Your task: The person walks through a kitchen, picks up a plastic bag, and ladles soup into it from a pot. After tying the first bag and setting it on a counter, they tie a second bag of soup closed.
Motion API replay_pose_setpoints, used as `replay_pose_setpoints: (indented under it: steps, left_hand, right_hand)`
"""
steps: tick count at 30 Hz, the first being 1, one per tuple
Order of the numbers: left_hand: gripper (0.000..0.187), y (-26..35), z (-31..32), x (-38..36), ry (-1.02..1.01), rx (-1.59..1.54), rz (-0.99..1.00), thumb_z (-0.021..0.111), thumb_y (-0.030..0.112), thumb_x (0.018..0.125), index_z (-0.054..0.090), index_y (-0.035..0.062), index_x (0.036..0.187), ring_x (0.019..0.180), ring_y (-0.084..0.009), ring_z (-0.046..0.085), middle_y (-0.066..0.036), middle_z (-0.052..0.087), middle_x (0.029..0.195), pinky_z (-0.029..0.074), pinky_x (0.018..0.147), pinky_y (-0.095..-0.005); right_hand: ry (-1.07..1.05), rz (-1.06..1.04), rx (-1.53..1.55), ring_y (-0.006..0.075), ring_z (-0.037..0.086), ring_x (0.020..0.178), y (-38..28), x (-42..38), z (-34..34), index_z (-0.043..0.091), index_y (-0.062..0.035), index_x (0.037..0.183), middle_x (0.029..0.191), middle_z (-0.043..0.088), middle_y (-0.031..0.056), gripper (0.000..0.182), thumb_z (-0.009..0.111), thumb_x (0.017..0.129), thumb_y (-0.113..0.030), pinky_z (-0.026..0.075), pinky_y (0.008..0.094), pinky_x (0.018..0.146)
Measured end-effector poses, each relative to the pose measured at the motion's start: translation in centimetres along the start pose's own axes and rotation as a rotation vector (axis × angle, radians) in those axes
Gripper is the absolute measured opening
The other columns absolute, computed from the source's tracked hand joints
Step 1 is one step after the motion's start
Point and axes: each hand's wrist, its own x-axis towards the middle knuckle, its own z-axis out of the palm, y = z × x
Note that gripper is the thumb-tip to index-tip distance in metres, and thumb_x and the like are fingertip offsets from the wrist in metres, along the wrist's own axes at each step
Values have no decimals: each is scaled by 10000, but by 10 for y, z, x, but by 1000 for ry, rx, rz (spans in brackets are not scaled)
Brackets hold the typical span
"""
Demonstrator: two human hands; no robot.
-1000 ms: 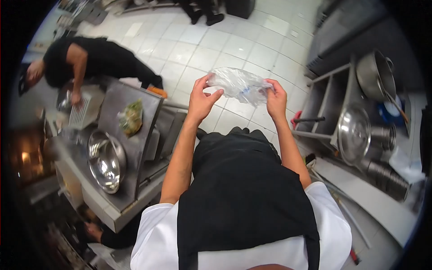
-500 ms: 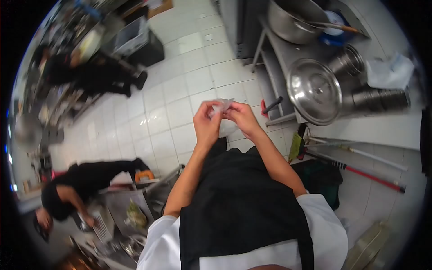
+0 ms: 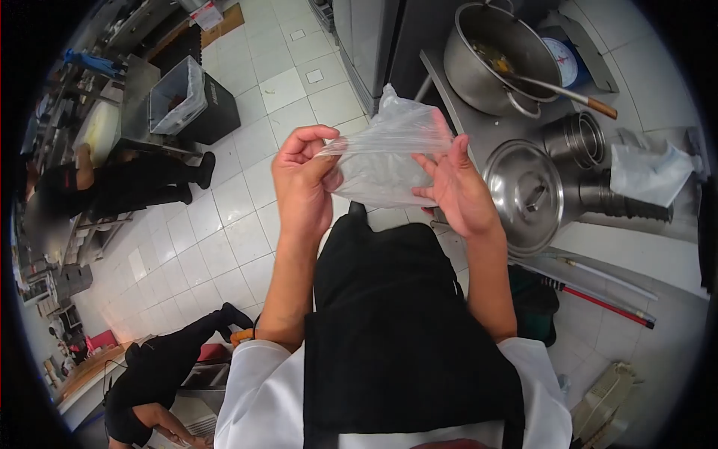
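Observation:
A clear plastic bag (image 3: pixel 385 168) is stretched between my two hands in front of my apron, its mouth pulled wide. My left hand (image 3: pixel 305 176) pinches the bag's left edge between thumb and curled fingers. On the other side, my right hand (image 3: pixel 465 187) has its fingers spread, with the fingertips behind or inside the thin film and the thumb pointing up. The bag's crumpled far end sticks up beyond my hands. It looks see-through, with nothing visible in it.
To the right, a steel table bears a large pot (image 3: pixel 497 63) with a wooden-handled ladle, a metal lid (image 3: pixel 523 196) and stacked steel containers (image 3: pixel 572 142). A lined bin (image 3: pixel 196 105) stands at left. Two people work at the left (image 3: pixel 134 176) and lower left (image 3: pixel 161 382).
The bag was bunched small between both hands and is now spread wide. My hands have moved apart and upward in view, and my right fingers have opened out.

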Motion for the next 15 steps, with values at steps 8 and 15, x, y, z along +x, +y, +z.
replay_pose_setpoints:
  steps: [8,15]
  left_hand:
    - [243,15,-49,28,-30,633,282,717,38,793,717,78,1033,573,-57,457,40,577,737,387,536,-246]
    - [96,62,6,-26,93,1396,944,707,112,811,691,95,904,566,-250,555,-73,504,607,430,486,-374]
  right_hand:
    - [-220,61,-8,382,242,1483,13,92,16,110,-245,1616,1639,224,120,745,400,1017,-581,322,599,1084]
    - [-313,-319,-543,344,530,1198,38,178,15,438,26,1375,1331,535,218,481,560,979,-218,454,465,989]
